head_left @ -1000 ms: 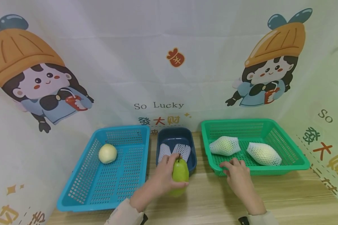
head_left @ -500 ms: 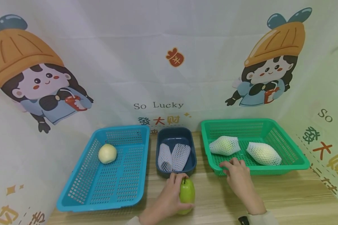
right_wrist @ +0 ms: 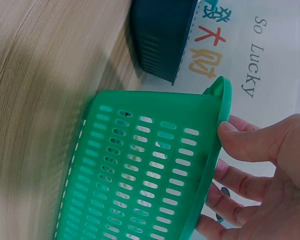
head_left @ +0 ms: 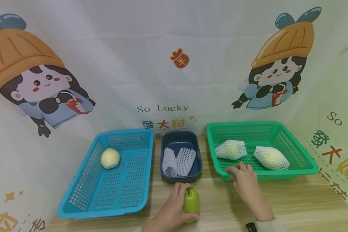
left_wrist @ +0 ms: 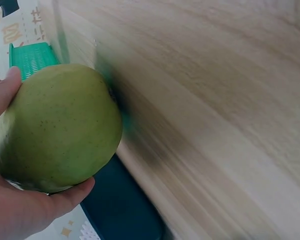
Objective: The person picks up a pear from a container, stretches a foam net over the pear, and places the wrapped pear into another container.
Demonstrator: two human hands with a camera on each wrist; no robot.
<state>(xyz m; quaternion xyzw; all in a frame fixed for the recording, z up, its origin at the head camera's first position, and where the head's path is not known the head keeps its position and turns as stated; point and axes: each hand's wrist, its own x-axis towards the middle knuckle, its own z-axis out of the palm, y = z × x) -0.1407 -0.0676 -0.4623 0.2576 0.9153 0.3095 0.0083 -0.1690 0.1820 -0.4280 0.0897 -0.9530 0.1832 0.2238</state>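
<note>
My left hand grips a green pear, stem up, over the wooden table in front of the small navy basket. In the left wrist view the pear fills the space between thumb and fingers. At the green basket, my right hand holds the near rim by its left corner. The right wrist view has the thumb on the outside of that rim and the fingers over its inner side. Two pears in white foam nets, one pear left and one pear right, lie inside.
On the left stands a blue basket holding one pale round fruit. Two foam net sleeves, one sleeve beside another sleeve, lie in the navy basket. A printed cloth hangs behind the baskets.
My left hand has brought the pear toward me and slightly right, away from the navy basket, uncovering the net sleeves there. The right hand has stayed on the green rim.
</note>
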